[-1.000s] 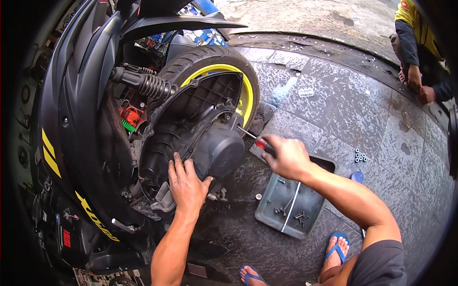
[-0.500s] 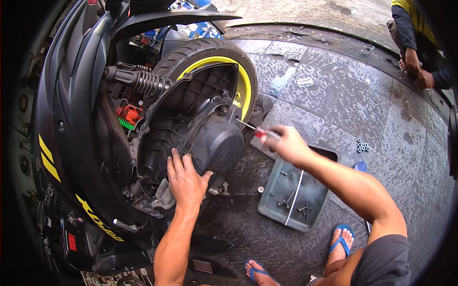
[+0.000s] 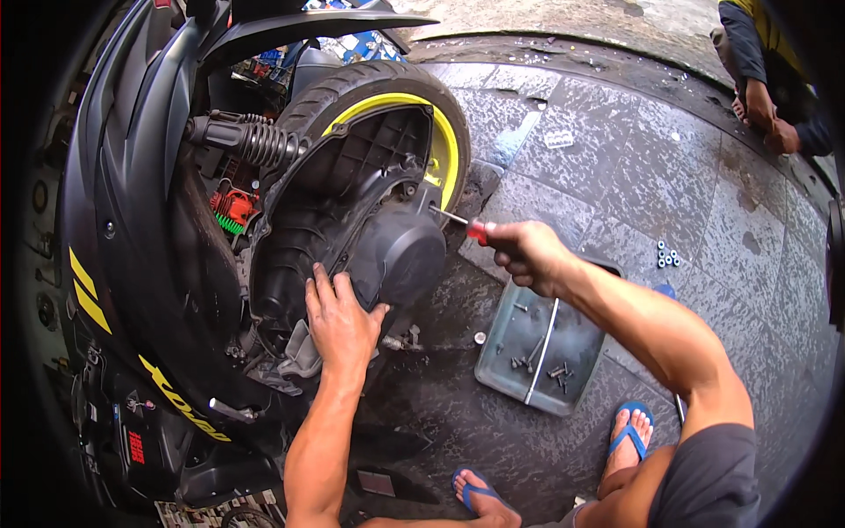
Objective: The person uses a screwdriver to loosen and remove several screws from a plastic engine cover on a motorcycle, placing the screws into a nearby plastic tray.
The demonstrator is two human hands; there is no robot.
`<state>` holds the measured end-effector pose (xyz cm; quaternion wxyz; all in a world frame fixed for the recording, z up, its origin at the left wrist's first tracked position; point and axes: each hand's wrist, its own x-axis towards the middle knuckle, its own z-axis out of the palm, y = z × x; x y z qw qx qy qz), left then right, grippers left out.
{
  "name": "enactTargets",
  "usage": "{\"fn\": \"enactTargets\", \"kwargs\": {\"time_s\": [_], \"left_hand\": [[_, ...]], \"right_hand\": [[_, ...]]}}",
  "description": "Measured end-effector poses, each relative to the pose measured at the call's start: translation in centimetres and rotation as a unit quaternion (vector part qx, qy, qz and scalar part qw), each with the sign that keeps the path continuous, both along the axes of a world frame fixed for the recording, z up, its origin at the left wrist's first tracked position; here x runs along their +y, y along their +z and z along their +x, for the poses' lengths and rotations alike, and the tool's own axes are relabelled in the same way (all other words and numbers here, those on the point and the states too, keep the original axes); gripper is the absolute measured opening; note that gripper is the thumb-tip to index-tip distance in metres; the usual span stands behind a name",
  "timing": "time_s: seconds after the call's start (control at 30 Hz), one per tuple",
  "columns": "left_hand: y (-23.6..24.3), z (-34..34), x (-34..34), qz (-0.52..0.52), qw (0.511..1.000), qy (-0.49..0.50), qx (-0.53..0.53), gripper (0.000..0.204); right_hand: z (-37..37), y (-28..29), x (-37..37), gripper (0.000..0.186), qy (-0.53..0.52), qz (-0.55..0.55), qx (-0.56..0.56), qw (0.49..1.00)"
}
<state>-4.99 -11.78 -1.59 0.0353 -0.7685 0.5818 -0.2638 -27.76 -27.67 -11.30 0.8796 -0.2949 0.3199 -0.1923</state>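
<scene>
A black plastic engine cover (image 3: 394, 257) with a round housing sits against the scooter's rear wheel (image 3: 445, 150), which has a yellow rim. My left hand (image 3: 339, 317) rests on the cover's lower left, fingers spread over its edge. My right hand (image 3: 532, 255) grips a screwdriver (image 3: 479, 231) with a red and dark handle; its shaft reaches the cover's upper right edge, where the tip is too small to make out clearly. A shock absorber (image 3: 255, 139) lies above the cover, and an orange part (image 3: 231, 209) with a green spring shows to its left.
The black scooter body (image 3: 123, 255) fills the left. A tray (image 3: 500, 361) holding bolts lies below my right arm, several nuts (image 3: 664, 253) and a blue round item (image 3: 664, 290) beside it. Another person's hands (image 3: 766, 123) show at upper right. My sandalled feet (image 3: 629, 436) are below.
The view has shifted a little. My right hand has turned on the screwdriver handle, its fingers now curled lower beneath it. My left hand stays on the cover.
</scene>
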Motion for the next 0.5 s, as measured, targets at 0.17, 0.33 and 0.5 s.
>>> {"fn": "enactTargets", "kwargs": {"time_s": [0.17,0.33,0.5], "left_hand": [[0.2,0.0,-0.1,0.001,1.000,-0.010,0.007,0.074],[-0.1,0.3,0.1,0.002,1.000,-0.007,0.015,0.074],[0.2,-0.5,0.3,-0.002,1.000,0.007,0.031,0.075]], "right_hand": [[-0.5,0.0,-0.3,0.041,-0.074,-0.462,0.168,0.868],[-0.2,1.6,1.5,0.057,0.007,-0.696,0.344,0.630],[-0.5,1.1,0.8,0.048,-0.060,-0.671,0.294,0.678]]}}
